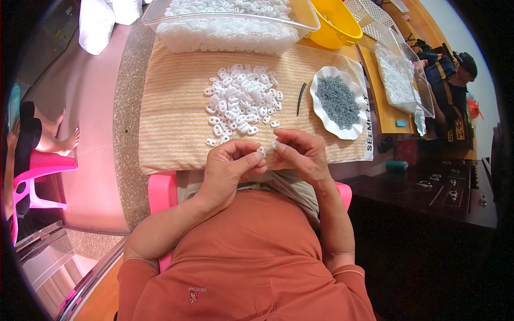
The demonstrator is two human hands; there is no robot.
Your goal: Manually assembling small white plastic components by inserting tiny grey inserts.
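Observation:
My left hand (229,168) is closed, thumb and forefinger pinching a small white two-hole plastic piece (262,152). Close beside it, my right hand (306,154) grips another small white piece (274,144) between its fingertips; its exact shape is mostly hidden. Both hands hover over the front edge of a striped beige towel (176,107). Beyond them lies a loose pile of white oval two-hole pieces (243,99). To the right, a white scalloped dish (348,134) holds many tiny grey parts (337,101). A thin dark stick (301,99) lies between pile and dish.
A clear bin (310,24) full of white pieces stands at the back, beside a yellow basin (332,32). Another clear bin (423,91) is at the right, near a seated person (450,80). At the left are a pink stool (43,166) and someone's bare legs (53,136).

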